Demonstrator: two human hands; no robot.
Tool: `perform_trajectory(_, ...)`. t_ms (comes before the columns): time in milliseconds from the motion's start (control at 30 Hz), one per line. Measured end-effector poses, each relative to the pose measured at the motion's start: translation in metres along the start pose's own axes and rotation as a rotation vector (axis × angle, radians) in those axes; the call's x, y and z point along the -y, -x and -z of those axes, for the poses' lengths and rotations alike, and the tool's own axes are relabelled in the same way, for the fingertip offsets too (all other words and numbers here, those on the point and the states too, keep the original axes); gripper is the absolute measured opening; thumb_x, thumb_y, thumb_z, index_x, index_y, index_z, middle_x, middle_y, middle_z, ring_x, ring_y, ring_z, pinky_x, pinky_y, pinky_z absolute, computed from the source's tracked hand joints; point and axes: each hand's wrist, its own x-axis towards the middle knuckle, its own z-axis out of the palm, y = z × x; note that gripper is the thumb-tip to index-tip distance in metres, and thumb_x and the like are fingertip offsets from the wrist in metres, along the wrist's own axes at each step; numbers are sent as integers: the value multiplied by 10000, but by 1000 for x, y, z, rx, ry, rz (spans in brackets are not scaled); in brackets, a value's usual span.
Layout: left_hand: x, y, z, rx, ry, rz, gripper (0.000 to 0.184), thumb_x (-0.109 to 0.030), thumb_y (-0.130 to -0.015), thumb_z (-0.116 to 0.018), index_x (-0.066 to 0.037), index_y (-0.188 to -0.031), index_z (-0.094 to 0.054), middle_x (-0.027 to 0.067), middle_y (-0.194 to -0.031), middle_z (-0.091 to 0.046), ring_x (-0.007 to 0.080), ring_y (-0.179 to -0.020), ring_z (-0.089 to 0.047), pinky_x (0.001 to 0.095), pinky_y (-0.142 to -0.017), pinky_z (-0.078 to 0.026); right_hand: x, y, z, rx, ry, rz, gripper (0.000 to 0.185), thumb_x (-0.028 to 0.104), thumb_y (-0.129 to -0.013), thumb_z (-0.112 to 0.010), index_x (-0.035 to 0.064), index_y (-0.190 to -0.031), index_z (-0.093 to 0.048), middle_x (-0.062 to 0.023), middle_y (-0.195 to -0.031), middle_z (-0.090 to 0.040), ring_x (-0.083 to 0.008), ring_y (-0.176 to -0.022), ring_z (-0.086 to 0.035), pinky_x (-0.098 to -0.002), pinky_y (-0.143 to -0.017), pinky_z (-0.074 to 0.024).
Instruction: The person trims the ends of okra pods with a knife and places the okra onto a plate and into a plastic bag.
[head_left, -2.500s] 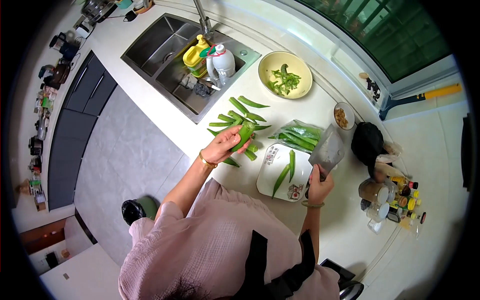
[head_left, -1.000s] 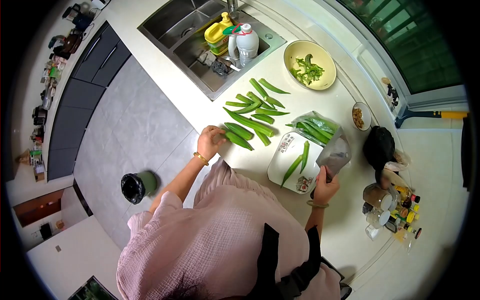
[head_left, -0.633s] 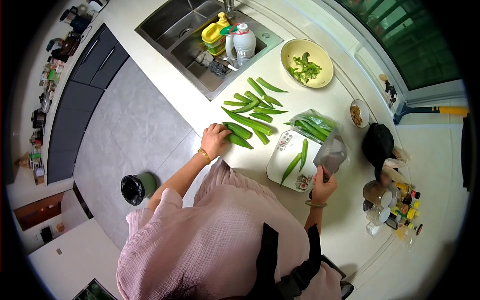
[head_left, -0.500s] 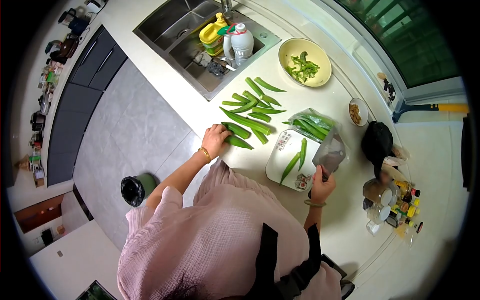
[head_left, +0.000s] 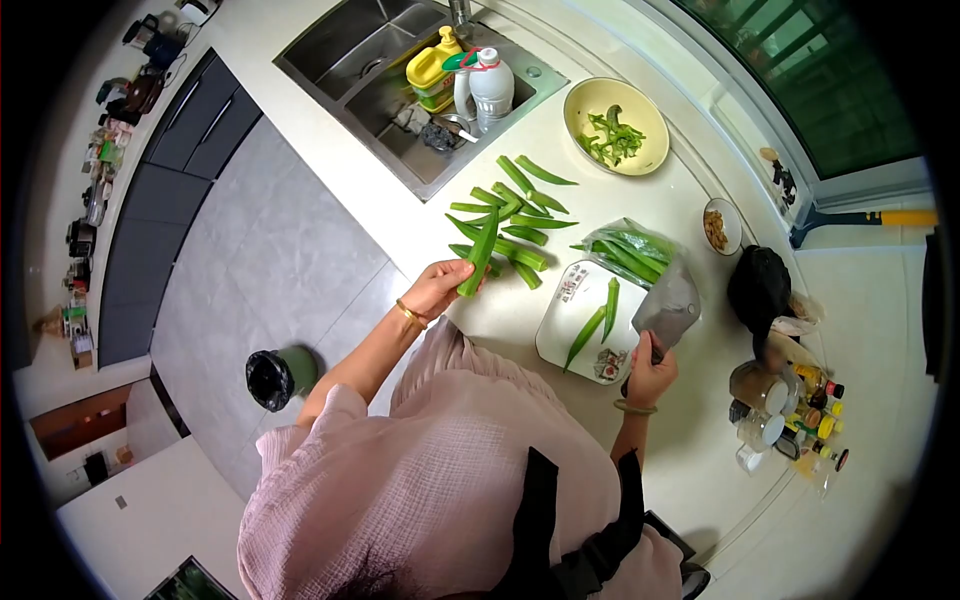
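Observation:
My left hand (head_left: 443, 287) is closed on a green okra pod (head_left: 482, 256), raised above the counter's front edge and pointing away from me. Several more okra pods (head_left: 528, 222) lie spread on the counter just beyond it. My right hand (head_left: 652, 370) grips the handle of a cleaver (head_left: 668, 309), whose broad blade rests over the right edge of a white tray (head_left: 560, 335). Two okra pods (head_left: 588, 338) lie on the tray. Behind the tray is a clear plastic bag (head_left: 632, 250) of long green pods, partly overlapped by the blade.
A cream bowl (head_left: 650, 120) with green pieces and a small bowl (head_left: 735, 228) stand at the back. The sink (head_left: 380, 100) holds bottles. To the right are a black bag (head_left: 757, 287) and several jars (head_left: 760, 387). A bin (head_left: 300, 368) stands on the floor.
My left hand has lifted one okra pod off the counter and turned it upright in view. My right hand still holds the cleaver at the tray. The view has shifted slightly.

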Motion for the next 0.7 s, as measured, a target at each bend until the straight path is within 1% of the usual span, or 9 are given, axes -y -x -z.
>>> perform_trajectory(33,-3,0,-3,-10,133,58,302,-237,-866,-527,18,-1021,-575,47,-857,-607,103,-731,-558,211,-687,-456,2,1,-1,5,-5,5,97,45,-797,-598,-40,-845,-598,-9,-579,-514,-48,-468,-437,-172,-412,-324)
perform_trajectory(67,-2,-3,2,52,186,75,336,-235,-891,-469,38,-1079,-521,75,-864,-602,132,-730,-587,234,-681,-507,4,1,-2,10,-10,10,94,38,-797,-595,-41,-849,-598,-11,-579,-513,-49,-469,-435,-172,-413,-319)
perform_trajectory(100,-3,-2,1,52,186,75,336,-235,-891,-469,38,-1079,-521,75,-864,-602,132,-730,-587,234,-681,-507,4,1,-2,10,-10,10,94,38,-797,-595,-41,-849,-598,-11,-579,-513,-49,-469,-435,-172,-413,-319)
perform_trajectory(167,-8,1,-5,88,347,78,350,-239,-907,-433,42,-1108,-486,77,-859,-596,134,-704,-590,234,-641,-519,5,2,-3,-5,0,-35,95,40,-799,-594,-39,-851,-598,-9,-584,-514,-46,-474,-436,-170,-416,-323)
perform_trajectory(300,-1,0,2,23,347,78,351,-241,-908,-430,41,-1113,-473,84,-852,-592,148,-710,-590,249,-633,-524,5,3,-2,-15,-9,-48,95,42,-802,-589,-39,-850,-599,-7,-590,-515,-45,-477,-435,-170,-419,-325)
perform_trajectory(400,1,2,8,1,301,39,330,-231,-901,-446,39,-1086,-490,89,-852,-591,153,-714,-590,248,-647,-521,4,3,-1,-18,1,-70,95,46,-805,-587,-39,-846,-599,-6,-597,-516,-44,-480,-437,-168,-421,-326)
perform_trajectory(467,3,3,12,-7,268,-9,324,-220,-892,-461,42,-1080,-495,90,-857,-590,155,-716,-588,247,-658,-515,2,2,2,8,5,-45,81,40,-801,-595,-35,-830,-587,-12,-633,-551,-36,-487,-453,-168,-434,-372)
perform_trajectory(633,-4,6,10,-29,236,-19,307,-215,-890,-464,35,-1060,-514,86,-849,-594,147,-713,-585,245,-659,-499,5,2,1,3,-9,-62,79,41,-804,-591,-32,-834,-589,-10,-630,-549,-36,-487,-454,-172,-435,-370)
perform_trajectory(700,-6,8,8,-8,-23,24,275,-197,-864,-516,19,-1032,-540,68,-848,-601,126,-720,-582,235,-661,-480,7,3,3,-16,-2,-71,78,42,-805,-589,-30,-836,-590,-9,-628,-548,-36,-487,-453,-174,-434,-369)
